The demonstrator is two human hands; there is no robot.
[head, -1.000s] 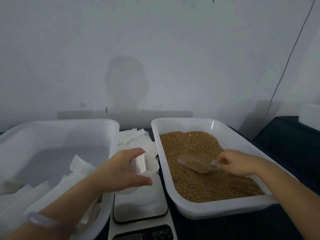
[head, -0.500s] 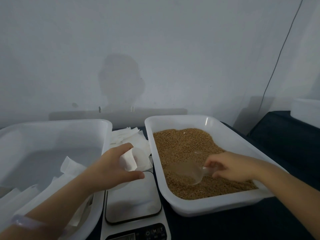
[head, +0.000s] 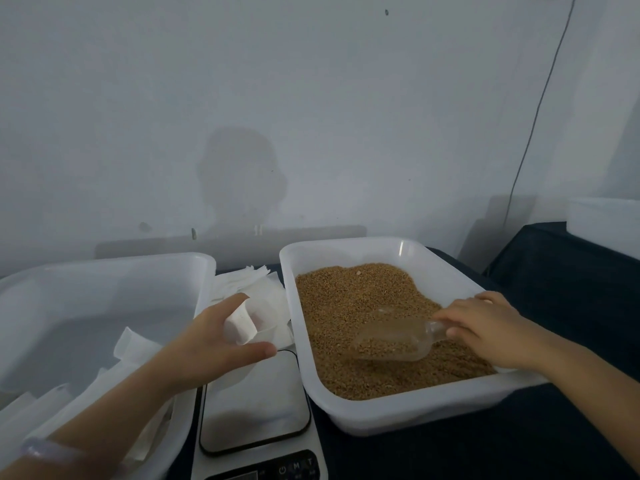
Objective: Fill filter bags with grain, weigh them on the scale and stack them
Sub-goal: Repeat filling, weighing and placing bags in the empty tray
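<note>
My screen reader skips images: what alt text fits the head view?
A right hand holds a clear scoop in a white tray of grain, while the left hand holds an open filter bag over a scale.

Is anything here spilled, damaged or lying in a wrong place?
Nothing stands out. The grain lies inside its tray, none visible on the scale or dark cloth. The left hand holds a filter bag; the right hand holds the scoop in the grain.
</note>
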